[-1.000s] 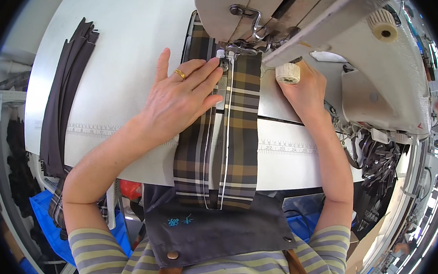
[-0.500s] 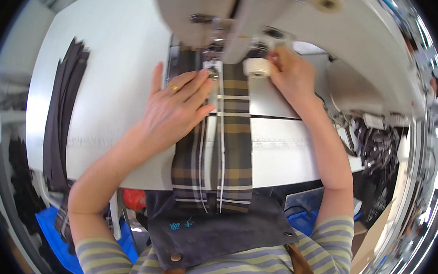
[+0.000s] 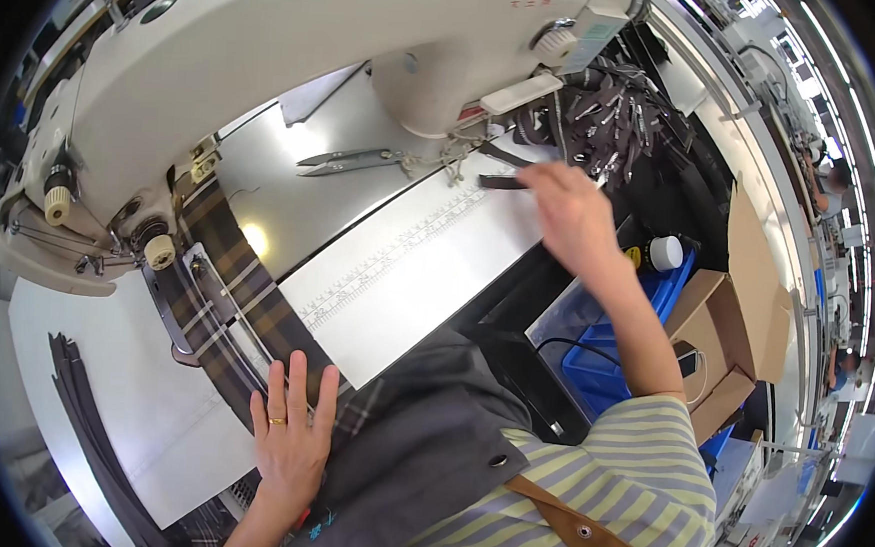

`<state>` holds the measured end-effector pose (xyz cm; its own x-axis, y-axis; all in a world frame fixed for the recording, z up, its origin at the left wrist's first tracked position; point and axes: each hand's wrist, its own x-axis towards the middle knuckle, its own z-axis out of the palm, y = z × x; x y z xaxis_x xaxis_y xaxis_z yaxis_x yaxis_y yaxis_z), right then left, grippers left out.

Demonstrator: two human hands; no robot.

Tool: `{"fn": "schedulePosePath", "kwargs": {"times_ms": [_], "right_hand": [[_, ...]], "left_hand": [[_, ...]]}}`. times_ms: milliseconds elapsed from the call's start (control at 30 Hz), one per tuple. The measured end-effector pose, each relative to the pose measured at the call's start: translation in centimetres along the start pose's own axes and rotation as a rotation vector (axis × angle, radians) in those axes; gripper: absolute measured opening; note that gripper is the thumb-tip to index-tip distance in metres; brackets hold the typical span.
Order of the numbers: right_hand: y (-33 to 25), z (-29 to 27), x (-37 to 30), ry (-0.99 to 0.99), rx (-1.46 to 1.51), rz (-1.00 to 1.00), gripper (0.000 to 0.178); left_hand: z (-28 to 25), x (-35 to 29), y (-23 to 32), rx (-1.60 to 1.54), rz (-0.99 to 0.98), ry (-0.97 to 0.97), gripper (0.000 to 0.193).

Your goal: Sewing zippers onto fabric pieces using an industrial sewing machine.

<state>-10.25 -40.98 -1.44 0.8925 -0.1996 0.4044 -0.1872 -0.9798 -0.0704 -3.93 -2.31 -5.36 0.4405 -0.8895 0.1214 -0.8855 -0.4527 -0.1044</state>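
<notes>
Your left hand's fingers [image 3: 297, 395] lie flat and slightly apart, gripping nothing, a gold ring [image 3: 277, 421] on one of them. They press on the near end of the brown and dark plaid fabric [image 3: 256, 297], at the front edge of the worktop [image 3: 427, 283]. Your right hand [image 3: 576, 222] is blurred over the worktop's front right corner, its fingers bent toward a short dark strip [image 3: 503, 182]; you cannot tell from the blur whether they have hold of it.

The plaid fabric runs back from your left fingertips, across the worktop's left half, to under the head of the sewing machine [image 3: 241, 51]. White lines follow its length. To the right of it, ruler markings [image 3: 388, 255] run along the front edge, and thread snips [image 3: 354, 160] lie farther back, under the machine's arm.

A bundle of dark strips [image 3: 96, 443] lies along the worktop's left end. By the right end is a heap of dark scraps [image 3: 606, 133]. Off the front right corner are a white-capped bottle [image 3: 666, 252], a blue bin [image 3: 592, 368] and an open cardboard box [image 3: 719, 341]. Your dark apron [image 3: 417, 443] meets the front edge.
</notes>
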Motion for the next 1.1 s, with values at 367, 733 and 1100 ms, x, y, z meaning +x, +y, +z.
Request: {"fn": "schedulePosePath", "kwargs": {"times_ms": [367, 733, 1100], "right_hand": [[-5.3, -0.3, 0.5, 0.408, 0.498, -0.56, 0.028], [-13.5, 4.9, 4.6, 0.344, 0.497, -0.836, 0.037], [-15.6, 7.3, 6.6, 0.201, 0.593, -0.725, 0.041]], "left_hand": [[-4.8, 2.5, -3.5, -1.676, -0.385, -0.041, 0.073], [-6.1, 3.1, -1.8, -2.089, -0.755, -0.324, 0.022], [-4.0, -3.6, -1.3, -1.818, -0.293, -0.365, 0.03]]}}
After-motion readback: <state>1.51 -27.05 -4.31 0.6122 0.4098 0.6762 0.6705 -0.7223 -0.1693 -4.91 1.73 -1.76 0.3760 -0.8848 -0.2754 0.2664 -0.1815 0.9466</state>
